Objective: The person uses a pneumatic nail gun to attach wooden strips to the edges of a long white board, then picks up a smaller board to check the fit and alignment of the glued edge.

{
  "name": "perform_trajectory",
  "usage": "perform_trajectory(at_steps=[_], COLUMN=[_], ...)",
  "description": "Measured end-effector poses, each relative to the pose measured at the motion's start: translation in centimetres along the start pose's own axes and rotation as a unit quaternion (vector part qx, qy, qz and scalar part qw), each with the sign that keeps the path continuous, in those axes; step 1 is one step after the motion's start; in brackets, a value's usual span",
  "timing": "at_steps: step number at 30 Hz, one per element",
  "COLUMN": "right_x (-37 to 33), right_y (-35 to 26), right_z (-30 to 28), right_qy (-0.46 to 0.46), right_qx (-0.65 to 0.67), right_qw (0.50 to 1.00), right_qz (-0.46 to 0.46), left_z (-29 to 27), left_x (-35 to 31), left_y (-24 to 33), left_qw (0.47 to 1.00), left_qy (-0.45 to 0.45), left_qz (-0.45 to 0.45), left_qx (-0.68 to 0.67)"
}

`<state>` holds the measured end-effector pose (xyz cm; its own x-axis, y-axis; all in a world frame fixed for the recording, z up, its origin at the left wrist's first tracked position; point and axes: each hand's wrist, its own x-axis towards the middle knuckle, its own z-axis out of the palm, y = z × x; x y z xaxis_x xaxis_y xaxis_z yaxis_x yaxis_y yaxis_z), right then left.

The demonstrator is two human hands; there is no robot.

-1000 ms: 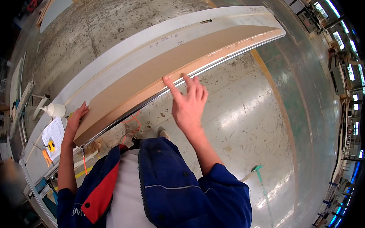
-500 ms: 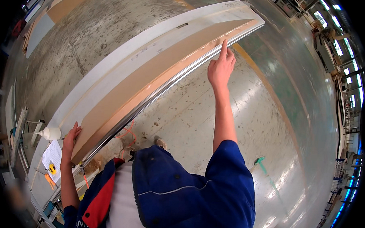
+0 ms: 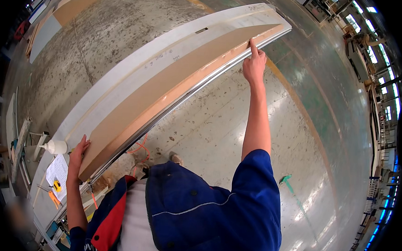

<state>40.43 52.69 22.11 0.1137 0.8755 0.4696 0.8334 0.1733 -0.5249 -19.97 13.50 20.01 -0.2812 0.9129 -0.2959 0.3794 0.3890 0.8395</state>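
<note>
A long brown fibreboard panel (image 3: 134,104) lies on a white workbench top (image 3: 99,94), running from near left to far right. Shiny whitish smears dot its long near edge. My left hand (image 3: 77,155) grips the panel's near-left end, its fingers resting over the corner. Toward the far right end, my right hand (image 3: 256,67) touches that long edge with its stretched index fingertip. The other fingers of this hand are loosely bent and hold nothing. A metal rail (image 3: 184,95) runs along the bench edge just below the panel.
On the bench by my left hand are a white squeeze bottle (image 3: 56,147), a paper sheet (image 3: 57,171), a yellow tape measure (image 3: 57,185) and an orange-handled tool (image 3: 54,200). An orange hose (image 3: 141,146) hangs below. A green object (image 3: 286,178) lies on the floor.
My right hand has slid a little farther right along the panel's smeared edge, the arm reaching out with it. The left hand stays at the near-left end.
</note>
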Motion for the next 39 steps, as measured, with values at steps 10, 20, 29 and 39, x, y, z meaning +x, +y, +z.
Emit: perform_trajectory(at_steps=[10,20,29,39], right_x=[-2.7,-12.8,-20.1,-22.5], right_y=[-1.4,-11.5,-18.1,-20.8], right_z=[-1.5,-3.9,-2.5,-1.9], right_qy=[-0.004,-0.044,-0.096,-0.158], right_qx=[0.036,0.211,0.136,0.112], right_qw=[0.997,0.96,0.953,0.936], right_qz=[-0.061,-0.18,-0.255,-0.293], left_z=[-0.3,2.0,1.1,1.0], left_x=[0.1,-0.8,-1.1,-1.1], left_y=[-0.5,4.7,3.7,3.9], left_qw=[0.995,0.993,0.996,0.998], left_qy=[-0.027,0.047,0.031,0.017], left_qz=[0.059,-0.086,-0.057,-0.052], left_qx=[0.072,-0.06,-0.054,-0.037])
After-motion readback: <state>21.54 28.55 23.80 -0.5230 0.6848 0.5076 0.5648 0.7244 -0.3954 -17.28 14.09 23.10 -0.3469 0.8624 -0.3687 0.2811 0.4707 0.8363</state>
